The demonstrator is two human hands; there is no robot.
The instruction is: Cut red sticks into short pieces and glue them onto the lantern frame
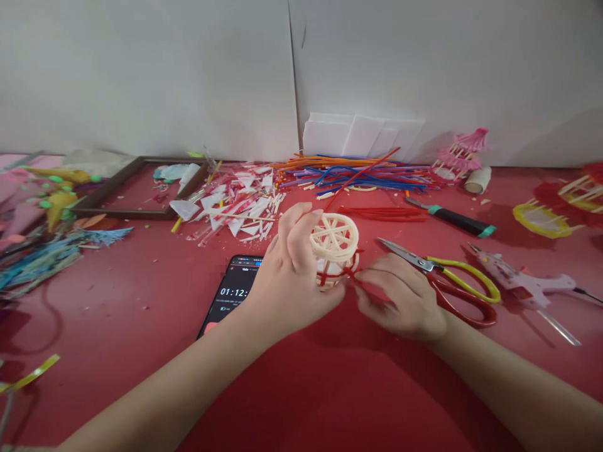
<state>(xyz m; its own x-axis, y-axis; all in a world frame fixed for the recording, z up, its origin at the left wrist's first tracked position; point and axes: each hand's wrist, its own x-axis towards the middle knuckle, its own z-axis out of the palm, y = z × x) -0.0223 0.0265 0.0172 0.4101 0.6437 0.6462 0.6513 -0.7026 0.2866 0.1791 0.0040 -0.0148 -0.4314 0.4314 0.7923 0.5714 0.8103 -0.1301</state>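
The left hand [287,276] is curled round a small cream drum [333,238] with a spoked wheel face, fingers and thumb pressed against its left side, holding it tilted just above the red table [141,282] near the middle of the view. A red strip [351,274] is wound about the drum's lower part, and the right hand [400,298], at 4 o'clock from the drum, pinches that strip between thumb and fingertips right beside the drum's lower edge. A phone [230,292] lies face up at 8 o'clock, partly under the left wrist, its screen lit. Scissors [452,282] with yellow and red handles lie open at 3 o'clock, just behind the right hand, and a pale glue gun [522,279] lies farther out the same way. A cutter [455,220] with a black and teal handle is at 2 o'clock. A pile of coloured straws [358,172] lies at 12 o'clock, with white sheets [358,135] leaning on the wall behind it. White and pink scraps [235,204] are heaped at 10 o'clock, next to a dark wooden frame [117,188]. Pink paper umbrellas [459,154] stand at 1 o'clock by the wall, and a yellow ring [541,220] sits far out at 3 o'clock.
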